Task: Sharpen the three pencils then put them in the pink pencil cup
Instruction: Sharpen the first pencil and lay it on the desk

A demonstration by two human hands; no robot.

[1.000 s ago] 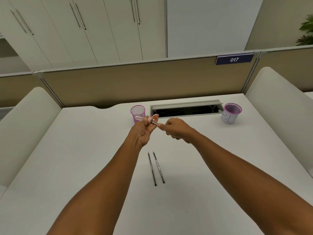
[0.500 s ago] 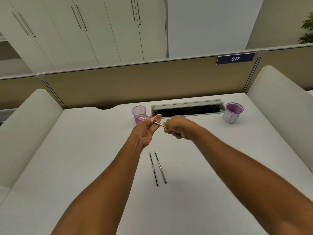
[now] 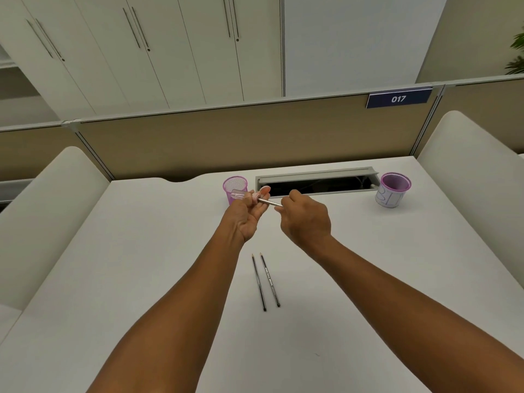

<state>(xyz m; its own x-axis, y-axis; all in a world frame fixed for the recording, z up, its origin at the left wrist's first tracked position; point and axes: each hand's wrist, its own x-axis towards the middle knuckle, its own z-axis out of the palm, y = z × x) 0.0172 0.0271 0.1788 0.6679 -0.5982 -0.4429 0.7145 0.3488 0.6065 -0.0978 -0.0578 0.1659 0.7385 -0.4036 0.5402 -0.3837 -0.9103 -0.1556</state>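
Observation:
My left hand (image 3: 246, 215) grips a small pink sharpener (image 3: 244, 195) with a clear shavings case, held above the desk. My right hand (image 3: 306, 219) pinches a dark pencil (image 3: 270, 202) whose tip is pushed into the sharpener. Two more dark pencils (image 3: 266, 282) lie side by side on the white desk, below my hands, their light tips pointing away from me. A pink mesh pencil cup (image 3: 234, 185) stands just behind my left hand, partly hidden by the sharpener.
A white cup with a purple rim (image 3: 393, 189) stands at the back right. An open cable slot (image 3: 317, 181) runs along the back of the desk (image 3: 141, 265). Tan partition panels and padded white side dividers (image 3: 48, 208) enclose the desk.
My right hand has turned around the pencil and now sits slightly farther from the sharpener, showing more of the shaft. My left hand keeps the sharpener in about the same place.

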